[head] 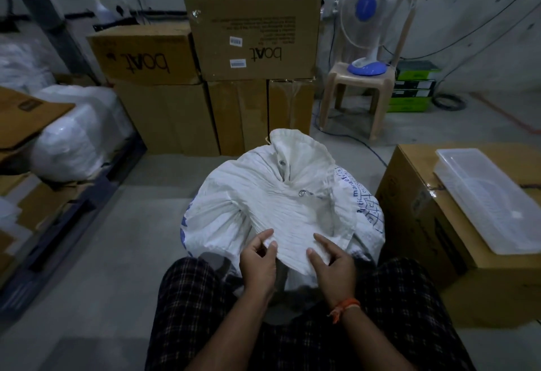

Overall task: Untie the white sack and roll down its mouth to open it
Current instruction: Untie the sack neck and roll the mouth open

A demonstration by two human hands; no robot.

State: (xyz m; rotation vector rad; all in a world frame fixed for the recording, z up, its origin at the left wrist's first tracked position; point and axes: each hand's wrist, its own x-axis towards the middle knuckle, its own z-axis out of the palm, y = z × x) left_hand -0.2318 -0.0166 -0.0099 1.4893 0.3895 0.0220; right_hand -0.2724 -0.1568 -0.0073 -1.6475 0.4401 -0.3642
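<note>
A full white woven sack (263, 195) with blue print stands on the floor between my knees. Its crumpled mouth flops loosely over the top, metal eyelets showing, and a thin cord end pokes out at the far edge. My left hand (259, 263) pinches the near edge of the mouth fabric between thumb and fingers. My right hand (329, 265) grips the same edge a little to the right, thumb on top. An orange thread band sits on my right wrist.
Stacked cardboard boxes (251, 36) stand right behind the sack. To the right, a cardboard box (433, 224) carries a clear plastic tray (491, 197). A fan (371, 19) stands on a plastic stool at the back right. Bagged white bundles (79, 133) lie on a rack to the left.
</note>
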